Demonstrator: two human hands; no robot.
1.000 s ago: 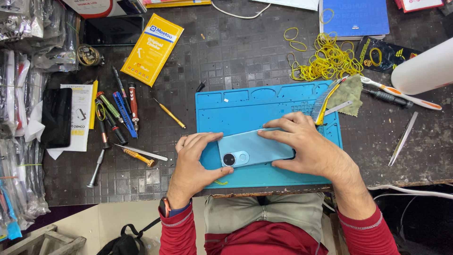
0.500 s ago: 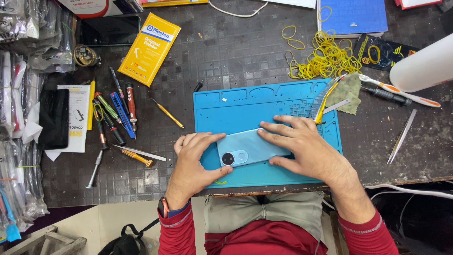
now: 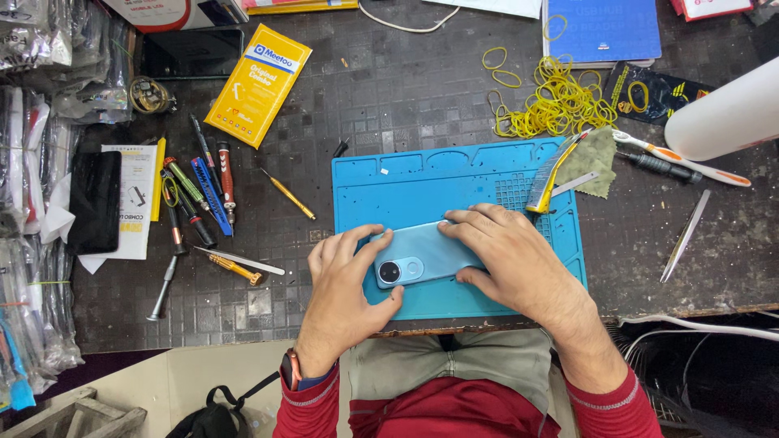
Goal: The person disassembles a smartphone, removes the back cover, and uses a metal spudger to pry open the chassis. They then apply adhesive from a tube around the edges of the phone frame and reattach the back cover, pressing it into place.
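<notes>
Red long sleeves, blue cuff lining, dark wristband on left wrist (image 3: 290, 369), khaki trousers.
</notes>
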